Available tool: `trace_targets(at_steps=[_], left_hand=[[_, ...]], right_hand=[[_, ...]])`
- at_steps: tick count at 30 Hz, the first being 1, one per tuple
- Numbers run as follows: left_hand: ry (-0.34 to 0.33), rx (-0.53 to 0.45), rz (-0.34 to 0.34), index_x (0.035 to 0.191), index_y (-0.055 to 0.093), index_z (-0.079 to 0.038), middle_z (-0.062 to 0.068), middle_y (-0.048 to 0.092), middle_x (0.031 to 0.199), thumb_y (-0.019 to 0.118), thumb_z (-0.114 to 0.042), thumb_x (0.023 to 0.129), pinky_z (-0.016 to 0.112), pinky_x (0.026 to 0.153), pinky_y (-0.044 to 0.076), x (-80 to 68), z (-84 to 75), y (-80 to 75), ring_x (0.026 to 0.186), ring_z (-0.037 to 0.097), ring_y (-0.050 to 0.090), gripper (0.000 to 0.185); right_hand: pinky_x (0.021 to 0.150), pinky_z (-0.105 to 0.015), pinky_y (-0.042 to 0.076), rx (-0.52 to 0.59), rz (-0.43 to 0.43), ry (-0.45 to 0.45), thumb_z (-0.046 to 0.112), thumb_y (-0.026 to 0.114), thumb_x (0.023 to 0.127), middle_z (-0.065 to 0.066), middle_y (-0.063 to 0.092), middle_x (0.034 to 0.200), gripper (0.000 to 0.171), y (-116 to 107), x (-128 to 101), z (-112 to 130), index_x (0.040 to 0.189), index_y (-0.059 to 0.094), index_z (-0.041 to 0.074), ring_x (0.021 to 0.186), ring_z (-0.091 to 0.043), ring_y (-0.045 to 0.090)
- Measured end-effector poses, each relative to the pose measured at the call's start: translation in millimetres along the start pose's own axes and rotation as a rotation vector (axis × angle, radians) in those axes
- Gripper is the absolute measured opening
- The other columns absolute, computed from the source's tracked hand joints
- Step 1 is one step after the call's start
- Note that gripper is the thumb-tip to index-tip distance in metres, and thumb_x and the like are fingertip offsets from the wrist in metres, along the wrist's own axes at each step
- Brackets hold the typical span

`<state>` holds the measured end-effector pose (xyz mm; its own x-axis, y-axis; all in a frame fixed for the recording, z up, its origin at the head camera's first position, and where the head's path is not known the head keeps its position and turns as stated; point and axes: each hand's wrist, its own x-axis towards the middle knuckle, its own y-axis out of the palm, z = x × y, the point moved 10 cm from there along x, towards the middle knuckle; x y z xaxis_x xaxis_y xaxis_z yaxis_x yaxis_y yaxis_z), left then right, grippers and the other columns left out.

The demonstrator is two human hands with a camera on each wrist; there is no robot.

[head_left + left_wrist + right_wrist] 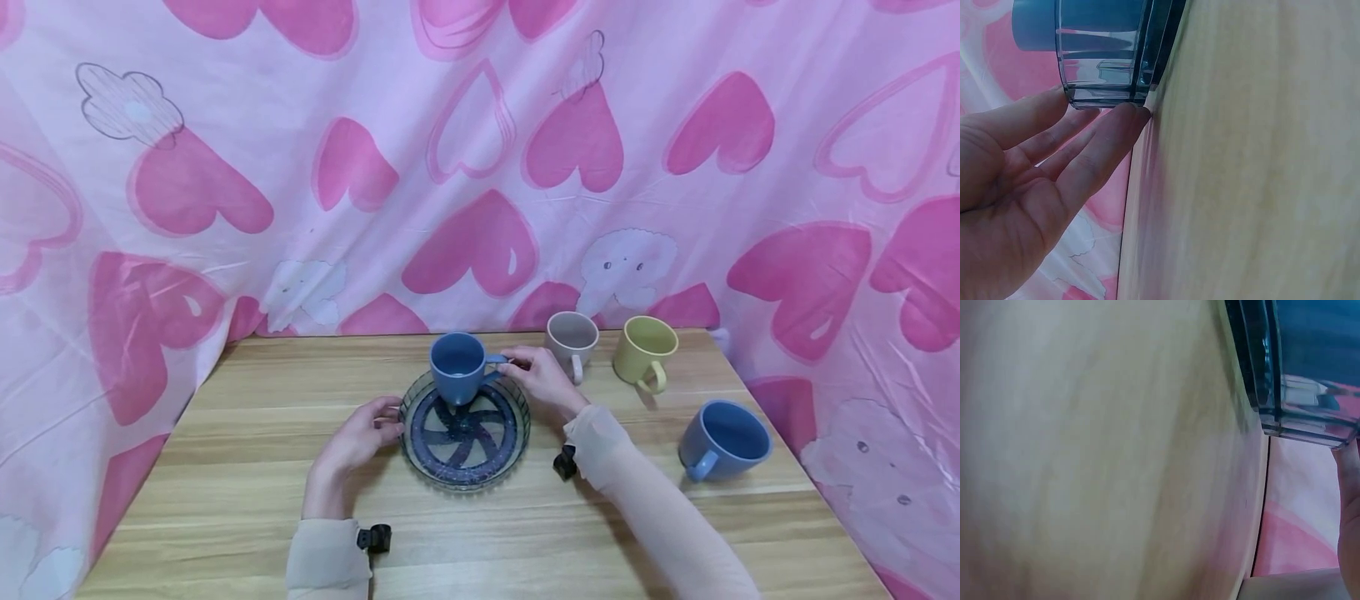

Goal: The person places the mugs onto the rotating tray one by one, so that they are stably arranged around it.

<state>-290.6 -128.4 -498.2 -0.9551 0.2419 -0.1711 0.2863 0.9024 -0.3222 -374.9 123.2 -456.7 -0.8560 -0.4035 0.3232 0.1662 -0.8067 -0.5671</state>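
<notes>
A clear glass dish with ribbed walls and a dark swirl pattern on its bottom sits mid-table. In its far part is a blue mug, upright; I cannot tell whether its base touches the dish. My right hand pinches this mug's handle, which points right. On the dish's left side rests my left hand, its fingers fairly straight against the outer wall. Through the glass wall in the left wrist view, the mug's blue side shows. Only part of the right hand appears in the right wrist view.
A pale grey mug stands behind my right hand, with a yellow-green mug to its right. Another blue mug stands nearer, at the right. The wooden table meets a pink heart-patterned cloth at the back and sides.
</notes>
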Motion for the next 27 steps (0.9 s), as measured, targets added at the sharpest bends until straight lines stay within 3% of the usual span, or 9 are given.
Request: trace_targets(at_steps=[6,17,24,27], left_hand=[[0.004,-0.011,0.002,0.125,0.042,0.001,0.019,0.05,0.114,0.056,-0.002,0.083,0.035,0.081,0.046,-0.9,0.5,0.6,0.098,0.026,0.052,0.043],[0.015,-0.025,0.015,0.125,0.041,0.002,0.02,0.051,0.112,0.058,0.0,0.081,0.034,0.08,0.046,0.3,3.1,0.7,0.096,0.026,0.053,0.048],[-0.002,-0.029,0.014,0.126,0.041,0.001,0.019,0.051,0.111,0.059,-0.001,0.08,0.034,0.079,0.047,0.7,5.2,0.6,0.095,0.025,0.053,0.05],[0.006,-0.027,0.013,0.125,0.041,0.002,0.02,0.051,0.111,0.06,-0.001,0.079,0.034,0.078,0.047,0.8,4.4,-0.3,0.095,0.026,0.053,0.05]], right_hand=[[0.055,-0.026,0.047,-0.004,-0.022,0.047,0.025,0.06,0.083,0.01,0.06,0.086,0.018,0.9,-1.2,-4.5,0.1,0.065,0.028,0.068,-0.009,0.053],[0.064,-0.025,0.049,-0.037,-0.07,-0.005,0.02,0.059,0.084,0.003,0.061,0.094,0.024,2.3,-3.0,0.5,0.108,0.062,0.019,0.078,-0.007,0.057],[0.067,-0.025,0.05,-0.053,-0.053,0.081,0.022,0.061,0.083,0.004,0.061,0.095,0.033,2.7,-5.2,0.5,0.115,0.057,0.015,0.08,-0.008,0.058],[0.069,-0.025,0.05,-0.037,-0.088,0.113,0.022,0.06,0.084,0.003,0.061,0.098,0.033,-3.1,-7.0,6.4,0.116,0.056,0.015,0.082,-0.01,0.058]])
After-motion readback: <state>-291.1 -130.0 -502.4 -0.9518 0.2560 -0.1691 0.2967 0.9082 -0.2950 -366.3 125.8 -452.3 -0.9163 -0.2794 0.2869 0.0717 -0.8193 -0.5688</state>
